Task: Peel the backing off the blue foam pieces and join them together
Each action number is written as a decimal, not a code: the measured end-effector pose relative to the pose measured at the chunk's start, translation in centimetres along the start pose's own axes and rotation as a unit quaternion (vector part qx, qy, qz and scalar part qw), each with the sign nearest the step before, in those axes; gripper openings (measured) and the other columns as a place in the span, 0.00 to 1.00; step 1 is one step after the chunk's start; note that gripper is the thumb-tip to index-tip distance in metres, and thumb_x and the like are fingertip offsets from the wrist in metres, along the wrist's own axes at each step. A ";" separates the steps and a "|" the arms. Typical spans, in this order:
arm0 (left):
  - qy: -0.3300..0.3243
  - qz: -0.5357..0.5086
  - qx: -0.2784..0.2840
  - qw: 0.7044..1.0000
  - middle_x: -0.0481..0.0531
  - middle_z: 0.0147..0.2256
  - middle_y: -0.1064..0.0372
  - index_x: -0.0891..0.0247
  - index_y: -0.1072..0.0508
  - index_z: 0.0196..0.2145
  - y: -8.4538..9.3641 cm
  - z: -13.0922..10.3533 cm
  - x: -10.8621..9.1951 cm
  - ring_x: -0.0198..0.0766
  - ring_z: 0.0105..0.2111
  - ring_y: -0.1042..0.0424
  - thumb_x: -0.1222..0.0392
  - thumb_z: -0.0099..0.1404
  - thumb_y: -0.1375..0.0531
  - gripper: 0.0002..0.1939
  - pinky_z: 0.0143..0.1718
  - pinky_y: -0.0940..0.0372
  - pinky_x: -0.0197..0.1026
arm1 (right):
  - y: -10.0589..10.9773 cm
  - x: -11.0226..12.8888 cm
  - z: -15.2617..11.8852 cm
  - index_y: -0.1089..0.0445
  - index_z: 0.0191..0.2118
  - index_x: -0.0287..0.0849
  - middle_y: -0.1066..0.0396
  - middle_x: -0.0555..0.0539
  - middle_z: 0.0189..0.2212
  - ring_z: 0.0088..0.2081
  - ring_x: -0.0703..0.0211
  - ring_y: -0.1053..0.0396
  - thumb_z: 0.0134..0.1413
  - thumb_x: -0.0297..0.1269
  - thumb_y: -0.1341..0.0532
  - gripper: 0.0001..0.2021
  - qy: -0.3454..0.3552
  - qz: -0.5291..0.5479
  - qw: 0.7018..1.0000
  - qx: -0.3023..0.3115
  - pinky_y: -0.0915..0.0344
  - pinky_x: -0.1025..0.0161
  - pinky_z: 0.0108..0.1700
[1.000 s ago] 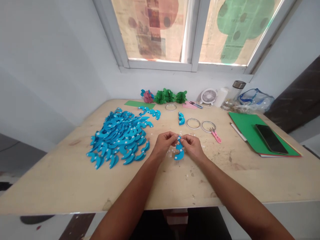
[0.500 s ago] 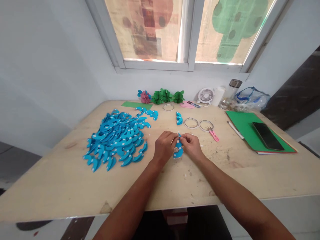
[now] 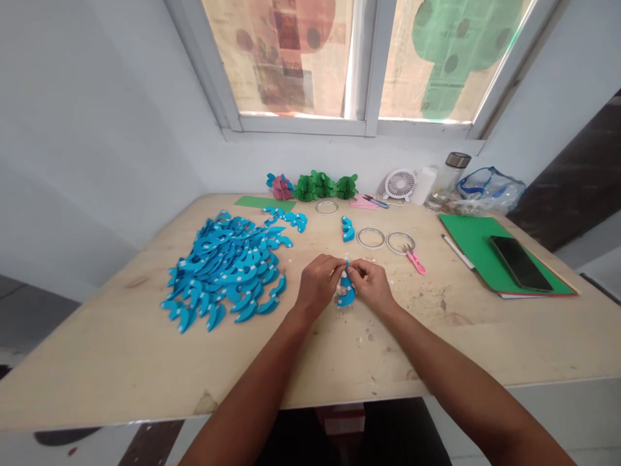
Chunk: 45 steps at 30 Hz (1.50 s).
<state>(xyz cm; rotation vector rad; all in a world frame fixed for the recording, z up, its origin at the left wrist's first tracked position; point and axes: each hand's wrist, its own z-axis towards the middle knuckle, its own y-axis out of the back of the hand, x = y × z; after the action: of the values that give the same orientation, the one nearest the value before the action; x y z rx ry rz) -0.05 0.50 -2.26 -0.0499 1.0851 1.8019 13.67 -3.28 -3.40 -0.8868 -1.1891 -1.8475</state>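
Between my fingertips is a curved blue paper piece (image 3: pixel 347 298), its lower end hanging toward the table. My left hand (image 3: pixel 320 279) pinches its top from the left, and my right hand (image 3: pixel 371 283) pinches it from the right, the fingertips nearly meeting. The fingers partly hide the upper end. Another blue paper cutout (image 3: pixel 348 229) lies just beyond my hands. To the left spreads a big heap of blue paper cutouts (image 3: pixel 233 265), many with small white squares on them.
Rolls of narrow tape (image 3: pixel 371 238) and pink-handled snips (image 3: pixel 414 260) lie right of my hands. A phone (image 3: pixel 520 263) rests on green sheets (image 3: pixel 478 243) beside a pen (image 3: pixel 457 252). Green paper figures (image 3: pixel 322 186), a small fan (image 3: pixel 400 186) and a bottle (image 3: pixel 449 181) line the wall.
Both hands stay in the same place on the blue paper piece. Only slight finger movement shows at its upper end.
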 end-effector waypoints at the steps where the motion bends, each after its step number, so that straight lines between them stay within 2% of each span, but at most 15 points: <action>1: 0.003 -0.006 0.002 1.000 0.52 0.30 0.27 0.62 0.27 0.31 0.0 0.0 0.0 0.38 0.34 0.30 0.62 0.63 0.48 0.10 0.37 0.37 0.39 | 0.0 0.0 0.0 0.31 0.26 0.39 0.34 0.50 0.21 0.24 0.64 0.39 0.49 0.38 0.45 0.10 0.002 -0.001 1.000 0.000 0.43 0.68 0.27; 9: 0.055 -0.060 0.011 0.997 0.51 0.30 0.27 0.62 0.28 0.31 -0.2 0.0 0.2 0.36 0.32 0.30 0.63 0.61 0.47 0.08 0.35 0.37 0.38 | 0.1 -0.1 0.0 0.30 0.27 0.39 0.34 0.50 0.21 0.23 0.64 0.40 0.49 0.37 0.45 0.10 0.005 -0.006 1.000 0.000 0.43 0.68 0.27; 21: 0.149 -0.148 -0.001 0.978 0.48 0.26 0.29 0.63 0.29 0.27 0.0 0.3 -0.4 0.34 0.27 0.31 0.62 0.58 0.46 0.07 0.31 0.37 0.35 | 0.0 0.2 -0.1 0.30 0.27 0.38 0.35 0.50 0.20 0.23 0.64 0.40 0.49 0.39 0.45 0.10 -0.014 0.027 1.000 0.004 0.44 0.68 0.25; 30: 0.165 -0.199 0.021 0.966 0.49 0.28 0.26 0.63 0.27 0.29 0.2 0.4 0.0 0.35 0.27 0.29 0.60 0.55 0.42 0.06 0.30 0.35 0.36 | 0.0 0.3 0.0 0.31 0.26 0.39 0.36 0.51 0.18 0.21 0.65 0.42 0.48 0.39 0.45 0.10 -0.030 0.042 0.999 0.005 0.45 0.69 0.23; 35: 0.170 -0.195 0.012 0.966 0.49 0.27 0.27 0.64 0.27 0.27 0.3 0.4 -0.2 0.35 0.28 0.30 0.59 0.57 0.44 0.08 0.31 0.36 0.35 | -0.1 0.2 0.0 0.31 0.26 0.38 0.36 0.51 0.18 0.22 0.65 0.42 0.48 0.39 0.45 0.10 -0.023 0.042 0.999 0.004 0.45 0.68 0.24; 41: 0.159 -0.139 -0.006 0.977 0.48 0.26 0.28 0.63 0.27 0.26 0.5 0.4 -0.6 0.33 0.26 0.32 0.61 0.57 0.45 0.07 0.30 0.38 0.35 | -0.1 0.2 0.0 0.30 0.26 0.38 0.36 0.52 0.18 0.21 0.65 0.42 0.48 0.40 0.44 0.11 -0.033 0.045 0.998 0.007 0.45 0.68 0.24; 45: 0.191 -0.123 -0.033 0.973 0.47 0.24 0.29 0.64 0.29 0.24 0.6 0.5 -0.4 0.33 0.25 0.33 0.61 0.56 0.45 0.07 0.28 0.39 0.35 | -0.2 -0.1 0.1 0.31 0.26 0.38 0.38 0.52 0.17 0.20 0.66 0.43 0.47 0.41 0.44 0.11 -0.057 0.069 0.996 0.003 0.46 0.69 0.22</action>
<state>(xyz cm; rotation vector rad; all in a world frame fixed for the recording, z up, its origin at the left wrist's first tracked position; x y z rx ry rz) -0.06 0.49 -1.38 -0.5680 1.2247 1.6377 13.59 -3.11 -3.57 -1.0567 -1.1696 -1.7010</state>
